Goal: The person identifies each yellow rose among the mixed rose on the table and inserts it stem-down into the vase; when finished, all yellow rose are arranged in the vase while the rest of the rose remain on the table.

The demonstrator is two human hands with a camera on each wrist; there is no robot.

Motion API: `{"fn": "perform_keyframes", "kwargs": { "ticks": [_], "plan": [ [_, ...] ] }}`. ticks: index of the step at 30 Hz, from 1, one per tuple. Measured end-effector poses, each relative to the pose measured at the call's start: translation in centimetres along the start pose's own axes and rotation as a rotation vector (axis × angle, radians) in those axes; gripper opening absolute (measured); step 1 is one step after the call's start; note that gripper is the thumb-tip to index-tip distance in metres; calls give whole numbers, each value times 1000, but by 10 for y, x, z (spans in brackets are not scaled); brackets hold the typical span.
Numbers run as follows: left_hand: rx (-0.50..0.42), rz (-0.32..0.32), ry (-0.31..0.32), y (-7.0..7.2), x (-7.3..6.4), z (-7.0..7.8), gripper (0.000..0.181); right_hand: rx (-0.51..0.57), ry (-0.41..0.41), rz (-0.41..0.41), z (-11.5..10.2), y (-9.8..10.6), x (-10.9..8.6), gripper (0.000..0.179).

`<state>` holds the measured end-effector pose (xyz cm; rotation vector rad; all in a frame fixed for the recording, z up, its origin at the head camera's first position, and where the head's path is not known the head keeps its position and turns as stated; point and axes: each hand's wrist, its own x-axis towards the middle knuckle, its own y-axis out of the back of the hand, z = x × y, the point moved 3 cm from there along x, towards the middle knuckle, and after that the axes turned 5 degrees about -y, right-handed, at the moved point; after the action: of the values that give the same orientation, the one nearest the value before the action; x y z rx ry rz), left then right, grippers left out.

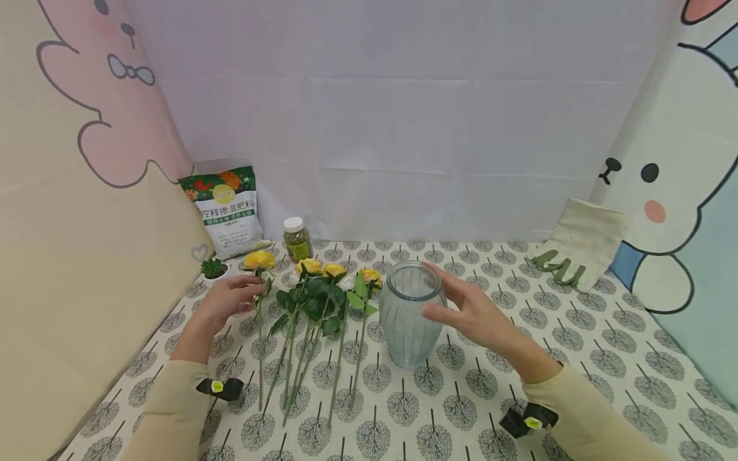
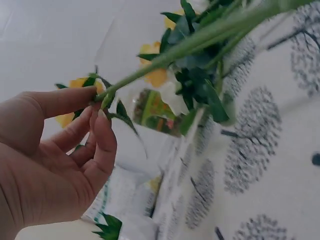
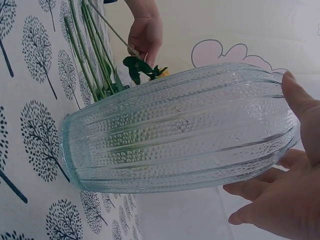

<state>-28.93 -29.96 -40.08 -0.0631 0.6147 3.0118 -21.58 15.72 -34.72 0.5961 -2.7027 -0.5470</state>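
Observation:
My left hand (image 1: 233, 296) pinches the stem of a yellow rose (image 1: 259, 260) just below its bloom, between thumb and fingertips; the left wrist view shows the green stem (image 2: 185, 47) running up from that pinch. Beside it, several more yellow and white roses (image 1: 311, 266) lie on the tablecloth, stems toward me. Right of the flowers, a clear ribbed glass vase (image 1: 410, 326) stands upright. My right hand (image 1: 475, 314) holds it near the rim, thumb on one side and fingers round the other. In the right wrist view the vase's dimpled wall (image 3: 180, 130) fills the middle.
At the back left a fertilizer bag (image 1: 227, 214) leans against the backdrop, with a small potted succulent (image 1: 214, 267) in front. A white-capped jar (image 1: 297, 240) stands behind the roses. Gardening gloves (image 1: 582, 243) lie at the back right. A tree-print tablecloth (image 1: 403, 429) covers the table.

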Motion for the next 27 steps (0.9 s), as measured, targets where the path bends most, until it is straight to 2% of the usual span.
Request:
{"fn": "perform_keyframes", "kwargs": {
  "ticks": [4, 7, 13, 22, 27],
  "plan": [
    [-55, 4, -103, -2, -8, 21, 56, -10, -4, 0, 2, -1, 0, 77],
    [-144, 2, -182, -6, -15, 39, 53, -11, -5, -1, 2, 0, 0, 77],
    [-438, -46, -285, -16, -29, 66, 20, -3, 3, -9, 0, 0, 0, 78],
    [-802, -65, -383, -31, -49, 95, 31, -1, 19, -16, 2, 0, 0, 78],
    [-944, -67, -429, -38, -55, 108, 31, -12, 25, -15, 3, 1, 2, 78]
  ]
}}
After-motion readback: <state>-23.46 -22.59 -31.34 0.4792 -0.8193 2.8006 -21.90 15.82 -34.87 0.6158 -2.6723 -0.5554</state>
